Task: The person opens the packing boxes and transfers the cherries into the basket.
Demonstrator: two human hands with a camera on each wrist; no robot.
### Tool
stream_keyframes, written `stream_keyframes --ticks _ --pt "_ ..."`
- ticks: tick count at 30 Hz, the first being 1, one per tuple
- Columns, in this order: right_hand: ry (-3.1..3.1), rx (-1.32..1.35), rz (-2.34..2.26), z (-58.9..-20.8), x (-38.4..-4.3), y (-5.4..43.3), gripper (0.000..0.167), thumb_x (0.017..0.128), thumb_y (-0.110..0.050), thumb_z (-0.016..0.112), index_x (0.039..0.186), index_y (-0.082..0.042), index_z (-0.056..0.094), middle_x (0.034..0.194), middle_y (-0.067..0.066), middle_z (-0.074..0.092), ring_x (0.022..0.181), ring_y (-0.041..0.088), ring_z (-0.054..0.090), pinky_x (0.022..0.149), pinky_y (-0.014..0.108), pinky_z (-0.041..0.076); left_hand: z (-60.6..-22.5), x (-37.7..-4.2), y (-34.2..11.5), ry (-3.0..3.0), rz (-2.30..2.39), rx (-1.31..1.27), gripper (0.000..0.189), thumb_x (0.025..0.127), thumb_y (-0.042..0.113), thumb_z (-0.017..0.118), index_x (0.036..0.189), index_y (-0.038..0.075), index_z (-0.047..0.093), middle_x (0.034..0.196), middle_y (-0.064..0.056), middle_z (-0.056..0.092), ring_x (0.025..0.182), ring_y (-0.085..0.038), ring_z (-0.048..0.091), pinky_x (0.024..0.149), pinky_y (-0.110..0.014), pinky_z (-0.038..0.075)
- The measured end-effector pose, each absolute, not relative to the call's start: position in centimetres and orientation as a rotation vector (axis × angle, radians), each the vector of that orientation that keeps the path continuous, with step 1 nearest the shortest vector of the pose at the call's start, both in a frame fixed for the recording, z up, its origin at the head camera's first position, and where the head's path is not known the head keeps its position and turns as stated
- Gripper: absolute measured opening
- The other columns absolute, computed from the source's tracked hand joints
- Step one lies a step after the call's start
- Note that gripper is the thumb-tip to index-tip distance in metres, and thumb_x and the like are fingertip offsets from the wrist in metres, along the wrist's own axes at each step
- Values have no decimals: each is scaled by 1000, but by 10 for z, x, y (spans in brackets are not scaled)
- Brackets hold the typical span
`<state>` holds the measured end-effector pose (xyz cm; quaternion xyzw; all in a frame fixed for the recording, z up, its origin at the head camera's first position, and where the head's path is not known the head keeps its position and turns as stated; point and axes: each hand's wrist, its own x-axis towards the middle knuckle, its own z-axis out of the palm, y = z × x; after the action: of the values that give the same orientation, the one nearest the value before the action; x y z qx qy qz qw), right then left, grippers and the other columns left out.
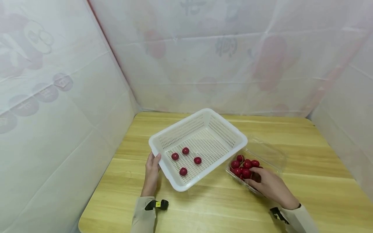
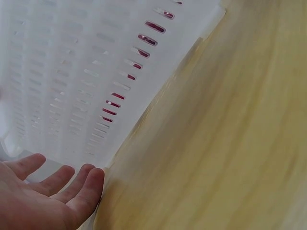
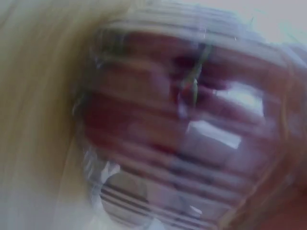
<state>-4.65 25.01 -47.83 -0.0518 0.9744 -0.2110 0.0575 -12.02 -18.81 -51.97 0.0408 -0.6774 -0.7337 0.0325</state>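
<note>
A white plastic basket (image 1: 220, 165) with slotted walls is tilted above the wooden table, and a few loose cherries (image 1: 197, 160) lie on its bottom. My left hand (image 1: 151, 173) grips its left rim, thumb on top and fingers underneath; the left wrist view shows those fingers (image 2: 88, 189) below the basket. Under the basket's right corner stands a clear plastic box (image 1: 239, 181) holding several red cherries (image 1: 235, 164). My right hand (image 1: 272, 187) reaches into the box, thumb and fingertips around the cherries. Whether it pinches one cannot be told; the right wrist view is blurred.
The box's clear lid (image 1: 269, 150) stands open behind it. A light wooden table (image 1: 204, 210) lies beneath everything. Pale printed sheets (image 1: 218, 64) hang behind the table and at both sides.
</note>
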Motion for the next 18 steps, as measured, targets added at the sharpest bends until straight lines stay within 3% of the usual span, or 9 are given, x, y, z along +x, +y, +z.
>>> stream_keyframes --ticks 4,8,13,18 --pt "2952 -151 -694 -480 -49 247 50 92 -31 78 127 3 68 88 1 71 69 10 56 55 25 44 -521 -121 -191 -2087 -2258 100 57 110 40 48 161 16 35 146 -21 56 121 -30 68 97 -28 61" --pt "3000 -221 -762 -478 -45 249 40 96 -21 73 127 3 67 109 14 76 87 21 70 68 35 59 -522 -120 -191 -2095 -2246 88 58 110 41 47 160 16 34 146 -21 55 120 -30 68 97 -29 61" --pt "3076 -284 -831 -469 -41 256 32 102 -18 66 129 -2 64 124 19 71 103 31 69 78 43 61 -522 -120 -191 -2112 -2233 90 58 110 42 47 161 18 34 146 -20 56 121 -29 68 99 -31 60" --pt "3103 -202 -940 -455 -42 269 34 110 -25 51 134 -2 57 120 17 70 100 23 68 75 31 60 -522 -121 -190 -2108 -2246 91 57 110 42 47 160 19 35 146 -19 57 122 -30 67 99 -30 60"
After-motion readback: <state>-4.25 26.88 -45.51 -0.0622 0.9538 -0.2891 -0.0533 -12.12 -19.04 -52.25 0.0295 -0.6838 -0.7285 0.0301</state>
